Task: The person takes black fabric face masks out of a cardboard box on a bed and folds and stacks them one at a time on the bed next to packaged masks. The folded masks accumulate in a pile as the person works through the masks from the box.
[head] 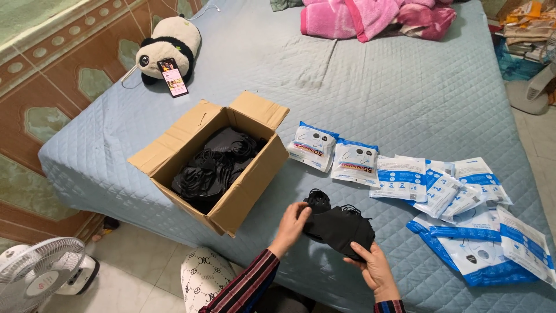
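Both hands grip a stack of black masks (pixel 339 229) over the bed (pixel 394 93): left hand (pixel 291 223) fingers apparently pinching its left end, right hand (pixel 373 266) clasping its near edge.

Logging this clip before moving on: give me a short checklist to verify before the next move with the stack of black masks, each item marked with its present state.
1. Both hands on the stack of black masks: ok; left hand at its left end, right hand under its near edge.
2. Stack edges aligned: cannot tell.
3. Cardboard box flaps open: ok.
4. Box still stocked with masks: ok.
5. Empty pouches within reach on the bed: ok.
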